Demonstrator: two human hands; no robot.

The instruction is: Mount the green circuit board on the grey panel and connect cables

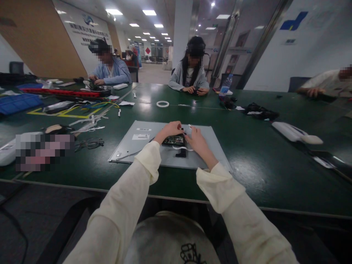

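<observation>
A grey flat panel (129, 146) lies on the table in front of me, with labels on its left part. Near its middle sits a black-edged circuit board (173, 140). My left hand (171, 130) is at the board's far edge, its fingers curled together over a small dark part that I cannot make out. At the right edge of the board is my right hand (198, 141), thumb and fingers apart, with a small white spot by a fingertip. A white ribbon cable (184, 148) runs from the board beneath this hand. Closer to me lies a black bracket-like piece (180, 153).
Eyeglasses (90, 144) and clear strips (92, 124) lie left of the panel, near a blue tray (19, 103). A white tape ring (162, 104) is beyond it. On the right are a white device (294, 132) and black bags (260, 110). Other people sit around the table.
</observation>
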